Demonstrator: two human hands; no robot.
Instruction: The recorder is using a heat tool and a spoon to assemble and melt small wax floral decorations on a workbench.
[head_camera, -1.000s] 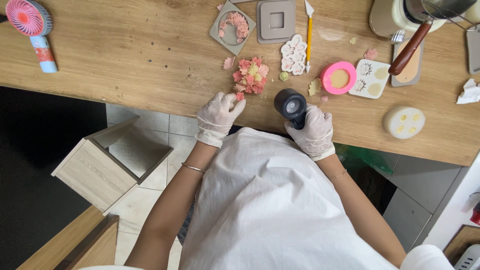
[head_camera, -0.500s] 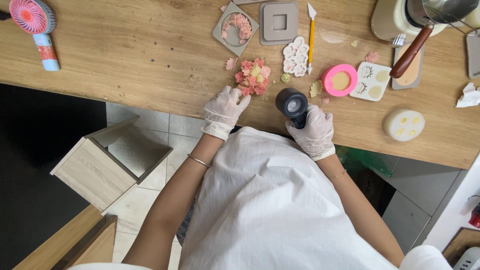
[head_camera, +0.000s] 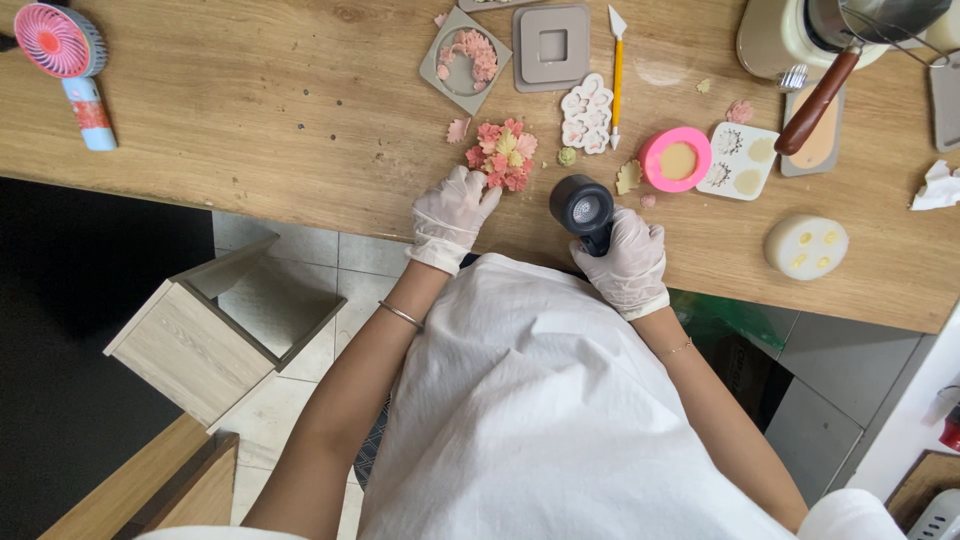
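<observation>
Left hand (head_camera: 452, 212) has slid up to touch the pink flower cluster (head_camera: 503, 156) on the table (head_camera: 250, 120), fingers loosely spread, while right hand (head_camera: 628, 258) grips the black heat gun (head_camera: 583, 206) just beside it; best keep the nozzle steady, fingertips light.

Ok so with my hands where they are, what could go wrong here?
The left hand touches the pink flower cluster, whose thin petals might crush or tear under pressure. The black round tool in the right hand sits near the table edge and could slip off onto the floor.
</observation>
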